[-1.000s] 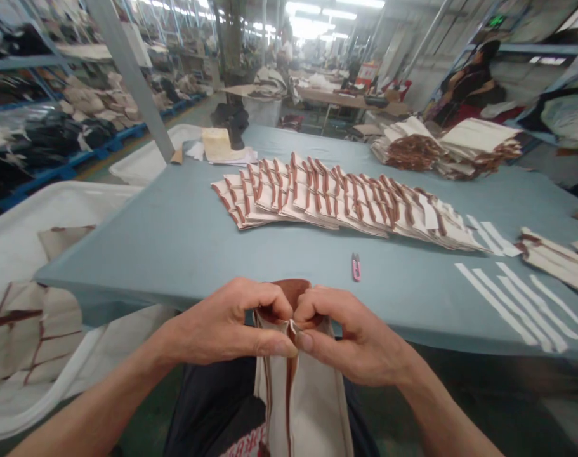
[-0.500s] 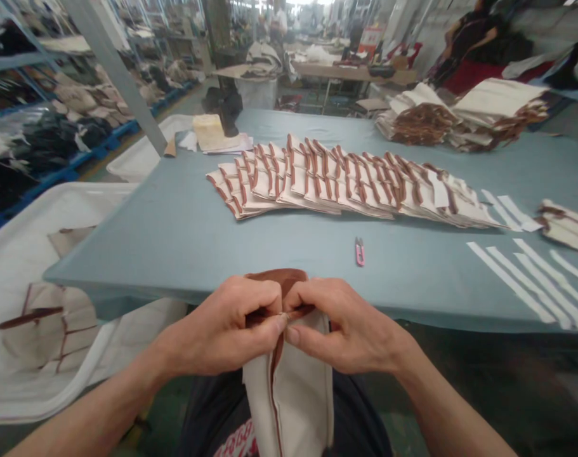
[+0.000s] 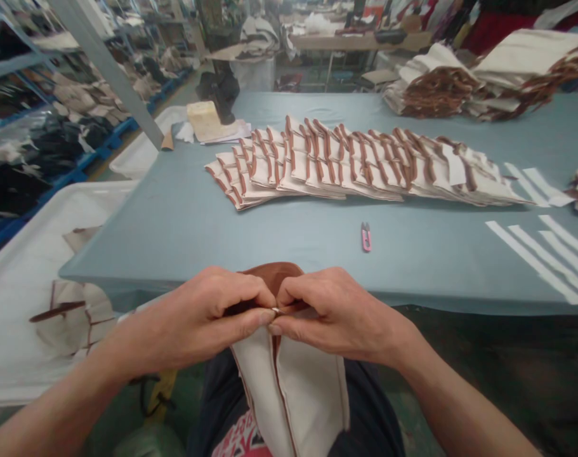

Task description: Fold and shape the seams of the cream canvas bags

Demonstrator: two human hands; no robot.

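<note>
Btwn fingers point(image 3: 255, 319): cloth point(image 3: 310, 390) (now farther L)

A long row of overlapping cream fabric pieces with brown edging point(image 3: 301, 168) crosses the middle of the blue-green covered tabletop point(image 3: 174, 235). Between row and near edge: small pink metal snips point(image 3: 366, 238). Toward the right edge: flat white strips point(image 3: 533, 261). Far left corner: a pale-yellow block point(image 3: 203, 120). Before the near edge: a brown-lined cream fabric pouch point(image 3: 312, 387).
</note>
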